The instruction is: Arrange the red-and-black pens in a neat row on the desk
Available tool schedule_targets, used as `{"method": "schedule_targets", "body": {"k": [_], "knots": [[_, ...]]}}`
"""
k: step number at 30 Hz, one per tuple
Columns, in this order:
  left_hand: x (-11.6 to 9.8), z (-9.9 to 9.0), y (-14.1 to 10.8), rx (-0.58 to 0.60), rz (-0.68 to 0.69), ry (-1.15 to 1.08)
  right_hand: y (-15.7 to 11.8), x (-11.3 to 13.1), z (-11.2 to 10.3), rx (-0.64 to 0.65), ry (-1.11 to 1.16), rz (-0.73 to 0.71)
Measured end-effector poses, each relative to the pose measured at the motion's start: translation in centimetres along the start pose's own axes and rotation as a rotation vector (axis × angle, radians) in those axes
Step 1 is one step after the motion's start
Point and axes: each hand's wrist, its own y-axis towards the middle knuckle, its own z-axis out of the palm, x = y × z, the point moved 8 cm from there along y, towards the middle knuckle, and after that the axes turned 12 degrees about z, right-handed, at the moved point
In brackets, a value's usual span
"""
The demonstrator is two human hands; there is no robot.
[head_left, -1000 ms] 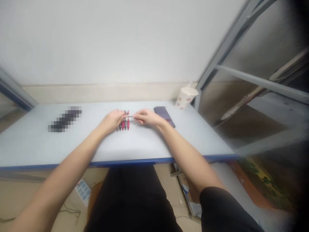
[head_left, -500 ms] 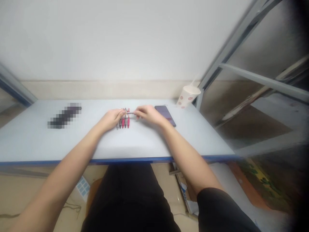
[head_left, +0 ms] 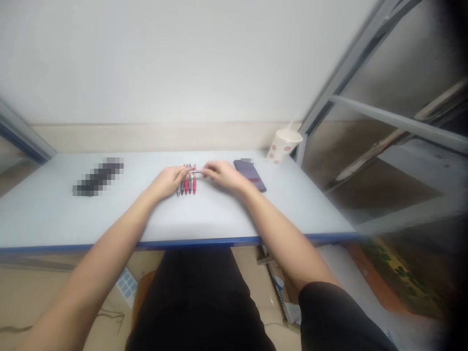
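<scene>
Between my two hands a thin silvery pen (head_left: 195, 171) is held level above the table. My left hand (head_left: 170, 179) pinches its left end, and my right hand (head_left: 218, 174) grips its right end between thumb and fingers. Under and just in front of it lie several red and dark pens (head_left: 186, 186), side by side and pointing away from me. My left hand partly covers the leftmost ones. The exact shape of the held pen's ends is hidden by my fingers.
A dark phone (head_left: 250, 175) lies right of my right hand on the pale table (head_left: 204, 219). A paper cup (head_left: 283, 146) with a straw stands at the back right. A blurred dark object (head_left: 98, 176) lies at the left. Metal frames flank both sides.
The silvery pen shows slightly differently between my fingers, with a small yellowish bit near its left end. My right hand has shifted a little to the left.
</scene>
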Motion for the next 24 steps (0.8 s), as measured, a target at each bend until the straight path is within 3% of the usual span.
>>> {"method": "schedule_targets", "body": {"k": [10, 13, 15, 20, 24], "knots": [[0.4, 0.0, -0.1, -0.01, -0.014, 0.006, 0.2, -0.4, -0.9, -0.064, 0.026, 0.052], [0.5, -0.2, 0.0, -0.029, -0.003, 0.003, 0.0, -0.6, -0.9, -0.025, 0.05, 0.123], [0.7, -0.2, 0.0, -0.041, -0.007, -0.003, 0.0, -0.6, -1.1, 0.001, 0.139, 0.139], [1.3, -0.5, 0.1, -0.12, -0.005, -0.109, 0.7, -1.4, -2.4, -0.021, 0.605, 0.092], [1.4, -0.3, 0.1, -0.124, -0.014, -0.159, 1.2, -2.0, -2.5, -0.039, 0.727, 0.102]]}}
